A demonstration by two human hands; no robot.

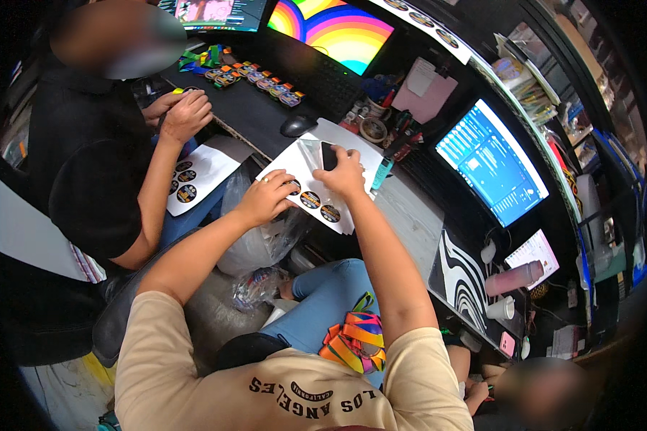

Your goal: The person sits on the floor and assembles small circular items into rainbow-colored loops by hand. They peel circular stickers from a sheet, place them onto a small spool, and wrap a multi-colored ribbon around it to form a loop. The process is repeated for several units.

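A white sheet [274,167] with a row of round black stickers [310,200] lies at the desk's near edge, over other white paper. My left hand [266,197] rests on the sheet's left side, fingers stretched out beside the stickers. My right hand [343,172] grips a small flat black object [328,155] above the sheet; its exact kind does not show. A pale, film-like strip [310,152] stands up from the sheet beside that object. On my lap lies a bundle of bright multicoloured ribbons [354,341].
Beyond the sheet are a black mouse [298,126] and a row of ribboned medals [273,86]. A lit monitor [492,164] stands to the right, near a pink bottle [514,278] and a white cup [501,309]. A co-worker's hands [183,115] are at the left.
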